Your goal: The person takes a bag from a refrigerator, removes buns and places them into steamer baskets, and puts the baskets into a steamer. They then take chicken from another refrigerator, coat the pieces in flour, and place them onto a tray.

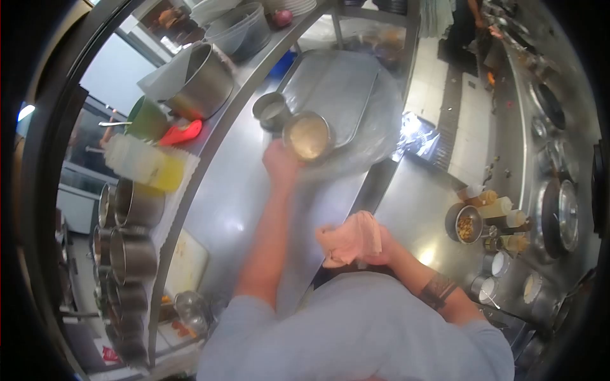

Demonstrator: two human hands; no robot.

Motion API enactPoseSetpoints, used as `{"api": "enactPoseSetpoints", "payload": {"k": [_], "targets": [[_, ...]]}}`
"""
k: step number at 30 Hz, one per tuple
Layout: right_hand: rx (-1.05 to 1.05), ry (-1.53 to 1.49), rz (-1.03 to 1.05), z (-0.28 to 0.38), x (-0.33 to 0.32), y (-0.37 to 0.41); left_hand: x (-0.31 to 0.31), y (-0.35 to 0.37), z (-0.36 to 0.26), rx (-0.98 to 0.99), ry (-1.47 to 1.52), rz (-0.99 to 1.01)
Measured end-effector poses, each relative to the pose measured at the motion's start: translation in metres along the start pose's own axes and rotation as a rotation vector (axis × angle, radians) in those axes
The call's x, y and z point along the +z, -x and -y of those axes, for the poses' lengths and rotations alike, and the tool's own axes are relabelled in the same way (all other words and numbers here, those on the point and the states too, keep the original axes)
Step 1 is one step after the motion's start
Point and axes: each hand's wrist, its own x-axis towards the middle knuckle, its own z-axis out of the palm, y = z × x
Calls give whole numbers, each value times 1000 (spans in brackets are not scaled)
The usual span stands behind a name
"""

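Observation:
My left hand (281, 162) reaches forward over the steel counter, its fingers closed at the near edge of a round metal bowl (329, 140). Something beige and smooth, perhaps a sauce, fills this bowl. Just beyond it stands a smaller metal pot (259, 109), partly overlapped by the bowl. A large metal tray (337, 76) lies behind them. Close to my body, my right hand (379, 249) grips a bunched salmon-pink cloth (352, 238), which hides most of the fingers.
Along the left shelf stand a large steel pot (206, 82), a green container (147, 119), a squeeze bottle of yellow liquid (143, 164) and several steel pots (132, 254). On the right are a bowl of browned pieces (452, 219), sauce bottles (499, 208) and pans (549, 216).

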Motion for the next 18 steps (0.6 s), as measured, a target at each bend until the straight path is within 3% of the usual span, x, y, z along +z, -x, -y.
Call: {"api": "enactPoseSetpoints", "payload": {"k": [3, 5, 6, 10, 12, 13, 14, 15, 16, 18], "targets": [[-88, 360, -32, 6, -15, 9, 25, -88, 37, 167, 8, -25], [226, -947, -278, 3, -20, 22, 33, -119, 44, 163, 21, -10], [173, -1012, -303, 1, -24, 31, 34, -130, 49, 156, -1, -13], [92, -972, -511, 23, -19, 58, 31, -134, 71, 102, 113, -47], [25, -1046, -611, 30, -11, 72, 24, -133, 78, 88, 122, 27], [-40, -1095, -686, 38, -12, 86, 22, -134, 83, 52, 278, 53], [-92, -1098, -666, 34, -17, 98, 21, -139, 94, 53, 365, 46], [-149, -1097, -654, 29, -23, 112, 12, -124, 84, 50, 236, 29], [-190, -1113, -662, 30, -26, 129, 10, -125, 90, 77, 116, -46], [-285, -1135, -712, 34, -32, 164, 6, -78, 58, 268, 308, -112]]}}
